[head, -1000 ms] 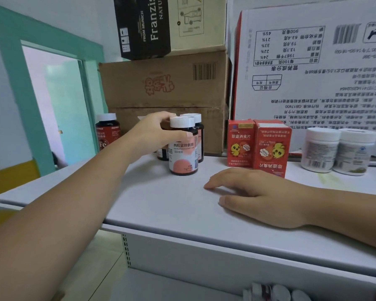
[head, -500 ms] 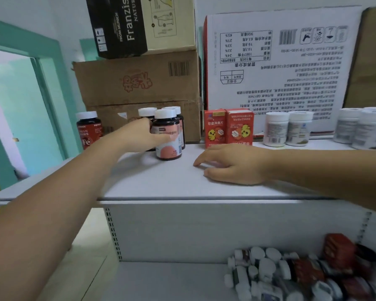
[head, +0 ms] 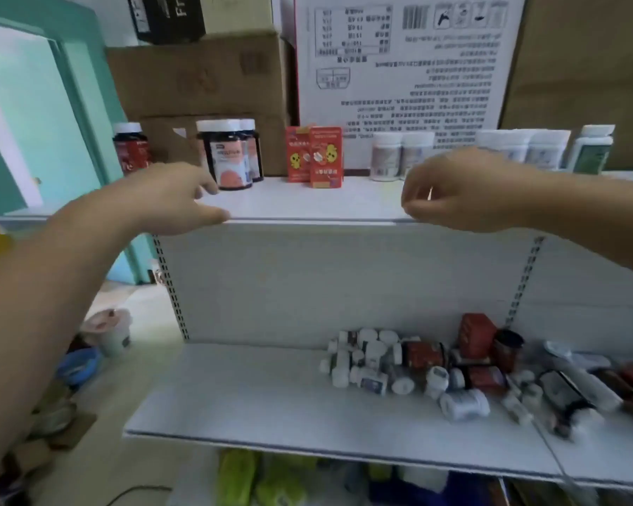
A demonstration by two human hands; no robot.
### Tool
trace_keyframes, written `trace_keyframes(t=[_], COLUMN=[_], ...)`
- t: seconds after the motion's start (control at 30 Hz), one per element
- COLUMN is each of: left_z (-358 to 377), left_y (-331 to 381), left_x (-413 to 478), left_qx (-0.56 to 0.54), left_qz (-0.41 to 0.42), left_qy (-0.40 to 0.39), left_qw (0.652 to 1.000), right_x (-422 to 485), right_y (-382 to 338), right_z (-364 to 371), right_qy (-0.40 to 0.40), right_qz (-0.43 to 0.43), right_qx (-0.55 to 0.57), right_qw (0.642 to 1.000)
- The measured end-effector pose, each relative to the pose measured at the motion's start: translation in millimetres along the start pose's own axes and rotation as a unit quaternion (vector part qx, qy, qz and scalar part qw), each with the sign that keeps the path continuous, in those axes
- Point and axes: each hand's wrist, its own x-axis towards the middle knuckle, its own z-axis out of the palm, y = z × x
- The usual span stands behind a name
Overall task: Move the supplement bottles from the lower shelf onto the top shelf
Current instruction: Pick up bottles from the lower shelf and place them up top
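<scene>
Evidently between trips, left hand (head: 169,200) and right hand (head: 465,191) hover empty, fingers loosely curled, at the top shelf (head: 307,204) edge, a reach down to the bottles (head: 410,374) heaped on the lower shelf (head: 253,396) likely next.

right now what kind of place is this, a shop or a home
Likely a shop or pharmacy stockroom: slotted white retail shelving, supplement bottles heaped on the lower shelf, and shipping cartons stacked behind the bottles on the top shelf.
</scene>
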Motion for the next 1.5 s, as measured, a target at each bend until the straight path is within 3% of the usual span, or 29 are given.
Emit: trace_keyframes(t=[0.13, 0.23, 0.5, 0.9, 1.13, 1.3, 1.4, 1.5], left_z=[24.7, 64.1, 214.0, 410.1, 488.0, 511.1, 515.5, 496.0], left_y=[28.7, 43.3, 65.8, 73.2, 91.4, 118.3, 113.1, 99.1], left_x=[-50.7, -78.4, -74.7, 19.0, 74.7, 89.8, 92.9, 82.9], left_qx=[0.019, -0.005, -0.003, -0.218, -0.253, -0.249, -0.318, -0.457], left_qz=[-0.011, -0.02, -0.066, -0.111, -0.112, -0.135, -0.186, -0.256], left_qy=[0.029, 0.001, -0.097, -0.156, -0.199, -0.189, -0.192, -0.186], left_qw=[0.999, 1.0, 0.993, 0.957, 0.94, 0.94, 0.91, 0.831], right_x=[-77.4, -122.6, -172.8, -82.4, -19.1, -12.3, -18.1, -30.5], right_y=[31.3, 54.1, 86.3, 31.0, 14.4, 9.1, 10.9, 10.3], right_z=[-2.6, 16.4, 150.8, 365.4, 460.6, 484.2, 478.1, 457.3], right_qy=[-0.033, -0.047, -0.102, -0.115, -0.155, -0.149, -0.178, -0.113], right_qz=[0.009, 0.035, 0.132, 0.247, 0.24, 0.245, 0.256, 0.293], right_qx=[-0.002, 0.018, 0.032, 0.196, 0.147, 0.095, 0.141, 0.269], right_qw=[0.999, 0.998, 0.985, 0.942, 0.947, 0.953, 0.94, 0.91])
